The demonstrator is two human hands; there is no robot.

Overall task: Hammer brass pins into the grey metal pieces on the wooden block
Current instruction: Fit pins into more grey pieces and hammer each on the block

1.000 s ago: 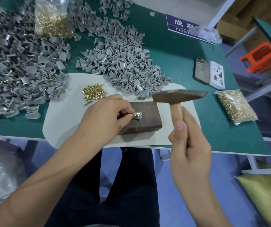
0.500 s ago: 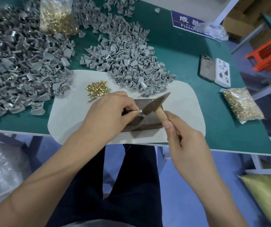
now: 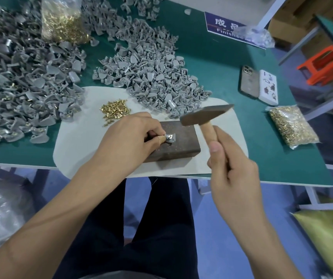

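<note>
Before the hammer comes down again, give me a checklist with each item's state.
1. Grey metal piece lies on the wooden block: ok.
2. Left hand pinches the piece at its edge: ok.
3. Right hand grips the hammer by the handle: ok.
4. Hammer head raised clear of the piece: ok.
5. Brass pin seated straight in the piece: cannot tell.
6. Left fingertips clear of the strike spot: cannot tell, they are very close.
</note>
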